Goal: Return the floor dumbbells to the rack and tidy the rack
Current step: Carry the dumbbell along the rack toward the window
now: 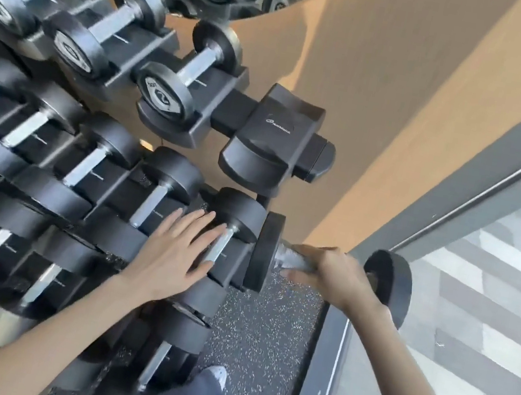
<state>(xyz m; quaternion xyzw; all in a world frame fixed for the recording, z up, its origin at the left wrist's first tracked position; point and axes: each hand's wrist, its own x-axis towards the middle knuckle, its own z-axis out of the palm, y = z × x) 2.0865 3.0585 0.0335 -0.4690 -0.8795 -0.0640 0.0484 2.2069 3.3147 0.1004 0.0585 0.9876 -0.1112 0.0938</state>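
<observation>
**Dumbbell in hand at the rack's right end**

Far left: rack (pixel 209 84) stands in 3 visible tiers, each cradle filled, handles pointing out toward the person. Blurred there; weight labels unreadable.

Middle tier, right end: left grip (pixel 173 251) lies released, fingers straight and flat across the end racked dumbbell (pixel 238 214), fingertips reaching its steel handle. Likely a steadying press, either to keep that weight from rolling or to brace the body while the other arm carries load.

Top tier, right end: 1 empty cradle (pixel 275 123), just past the last small dumbbell (pixel 187 73). Looks like the only open slot in view, so probably the destination.

Right of the rack: the carried dumbbell (pixel 264 250) hangs in the air over the speckled floor (pixel 265 320), lying crosswise, near head just beside the end racked weight. Touching or not, cannot tell. Right grip (pixel 335 276) is clenched around its handle from above, between the 2 heads.

Judgement: it needs lifting and turning to match the cradle's line.

Far right: glass panel (pixel 482 271), close to the outer head; swing room is tight.
</observation>
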